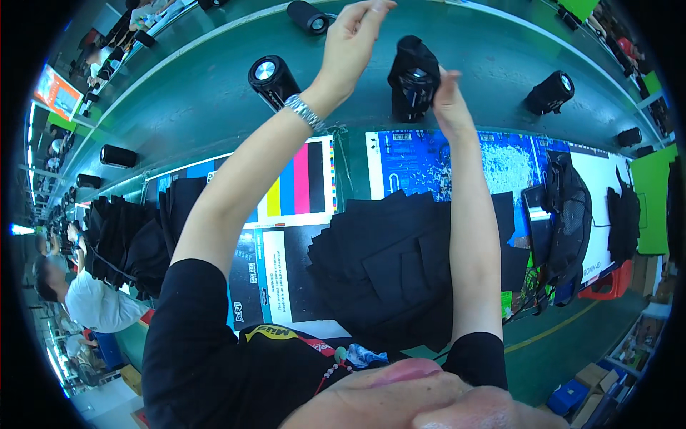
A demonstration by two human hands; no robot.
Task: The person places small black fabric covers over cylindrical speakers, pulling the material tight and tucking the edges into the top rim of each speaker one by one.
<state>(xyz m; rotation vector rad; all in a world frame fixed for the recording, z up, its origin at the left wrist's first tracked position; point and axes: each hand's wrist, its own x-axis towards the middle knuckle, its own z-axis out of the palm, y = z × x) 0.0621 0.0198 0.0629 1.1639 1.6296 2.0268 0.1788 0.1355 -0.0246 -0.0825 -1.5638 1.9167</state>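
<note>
A black cylindrical speaker [416, 89] stands on the green table ahead of me, with a black cloth pouch [414, 51] over its upper part. My right hand [450, 106] is at the speaker's right side, thumb raised and apart; the fingers nearest the speaker are partly hidden. My left hand [351, 39], a metal watch on its wrist, is raised to the left of the pouch, its fingers stretched out with nothing in them. Beyond my left forearm another black speaker [271, 79] shows its silvery round end. A fanned pile of black cloth pouches [389, 264] lies between my arms.
More speakers lie at the far edge [309, 17], to the right [550, 93] and to the left [118, 156]. Black cloth [128, 243] is heaped at left. Printed sheets [411, 161] cover the near table, with a black mesh bag [572, 222] at right. Another person [100, 300] sits at left.
</note>
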